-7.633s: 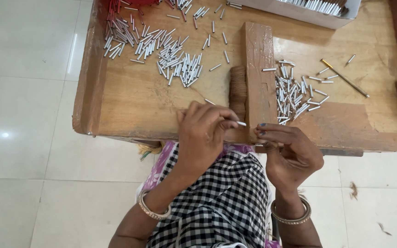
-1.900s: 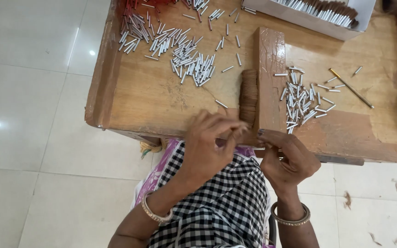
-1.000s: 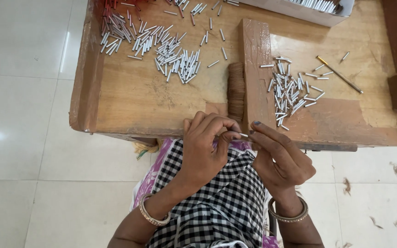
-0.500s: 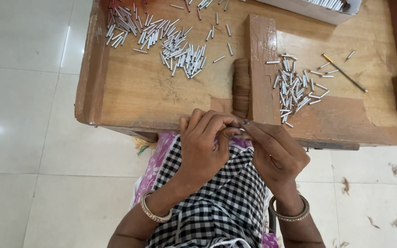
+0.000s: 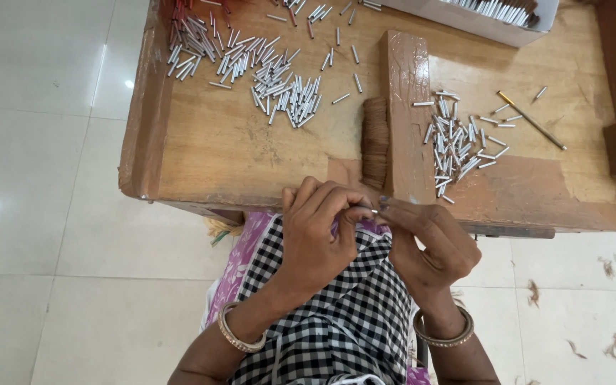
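— How is the light?
— Bright, even daylight; the glossy white tiled floor (image 5: 44, 214) carries small glare spots at left, near the low wooden work table (image 5: 251, 153).
— Shadows?
— Soft and short beneath the scattered silver metal tubes (image 5: 279, 89).
— Sharpness?
— Mostly crisp; the table's far edges bow slightly, and the fingertips look faintly soft.
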